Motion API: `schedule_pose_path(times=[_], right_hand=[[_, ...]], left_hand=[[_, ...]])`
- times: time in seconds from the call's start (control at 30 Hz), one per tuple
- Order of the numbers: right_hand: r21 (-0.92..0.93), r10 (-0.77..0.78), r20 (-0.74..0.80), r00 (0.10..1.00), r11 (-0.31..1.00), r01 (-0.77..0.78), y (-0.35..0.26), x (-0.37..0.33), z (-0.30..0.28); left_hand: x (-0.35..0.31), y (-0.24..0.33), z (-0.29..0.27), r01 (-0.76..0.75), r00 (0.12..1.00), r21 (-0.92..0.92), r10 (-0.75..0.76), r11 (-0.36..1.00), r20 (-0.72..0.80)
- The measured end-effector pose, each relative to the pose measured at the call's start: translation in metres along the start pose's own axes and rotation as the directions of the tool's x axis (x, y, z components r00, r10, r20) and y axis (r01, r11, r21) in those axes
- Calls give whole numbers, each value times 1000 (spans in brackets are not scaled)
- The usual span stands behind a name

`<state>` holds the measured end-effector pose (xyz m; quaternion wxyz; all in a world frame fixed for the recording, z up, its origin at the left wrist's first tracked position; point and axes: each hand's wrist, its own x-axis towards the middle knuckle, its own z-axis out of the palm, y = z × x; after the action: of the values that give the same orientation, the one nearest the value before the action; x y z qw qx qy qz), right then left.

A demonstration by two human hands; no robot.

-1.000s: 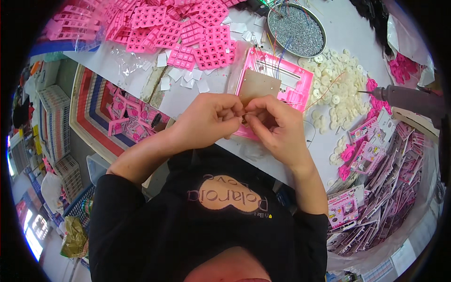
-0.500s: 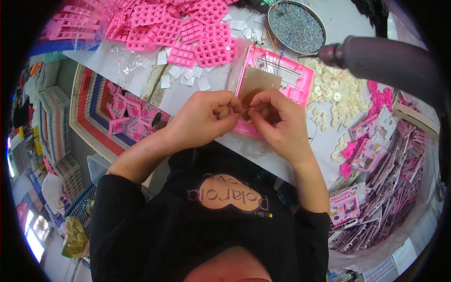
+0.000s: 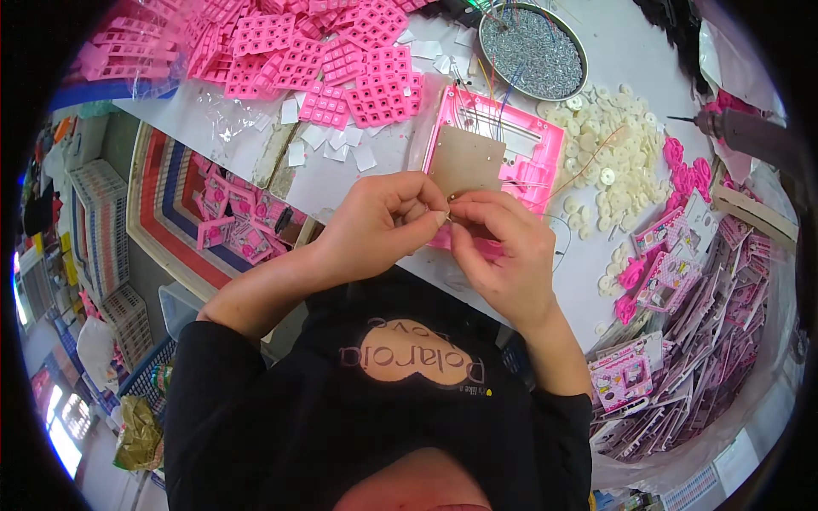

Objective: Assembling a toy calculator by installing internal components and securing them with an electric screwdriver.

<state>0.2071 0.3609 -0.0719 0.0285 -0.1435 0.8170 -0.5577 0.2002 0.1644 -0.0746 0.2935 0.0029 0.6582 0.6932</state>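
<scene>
"What's being held there?"
"The left hand (image 3: 383,223) and right hand (image 3: 507,247) are both pinched narrow on a thin strand (image 3: 448,218)."
"And the pink casing (image 3: 552,149)?"
"On the table (image 3: 630,51), partly under them, brown board (image 3: 467,160) inside."

Got a whitish tabletop (image 3: 626,47) cutting diagonally across, w/ greyish floor (image 3: 146,255) down the left side. Also got stacked lattice crates (image 3: 98,217) there, plus a blue basket (image 3: 141,379) lower down. Catching bright white glare (image 3: 61,439) far lower left, window or lamp, can't tell tbh. Pretty well lit o/a.
</scene>
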Motion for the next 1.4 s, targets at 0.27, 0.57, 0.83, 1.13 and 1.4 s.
schedule_pose_path(times=[0.27, 0.57, 0.83, 1.13, 1.4], right_hand=[[-172, -151, 0, 989, 974, 149, -2, -1, 4], [-7, 31, 26, 999, 1000, -30, -2, 1, 4], [117, 139, 39, 990, 983, -143, -2, 1, 3], [181, 308, 67, 949, 931, -315, -5, -2, -1], [225, 344, 80, 936, 908, -353, -7, -5, -2]], left_hand=[[-1, 0, 4, -44, 994, 155, 60, 987, -95], [-6, -4, 10, -90, 984, 239, 123, 967, -127], [-8, -4, 10, -106, 982, 307, 148, 946, -118], [-9, -8, 12, -180, 972, 361, 222, 915, -80], [-10, -4, 12, -85, 986, 337, 127, 938, -106]])
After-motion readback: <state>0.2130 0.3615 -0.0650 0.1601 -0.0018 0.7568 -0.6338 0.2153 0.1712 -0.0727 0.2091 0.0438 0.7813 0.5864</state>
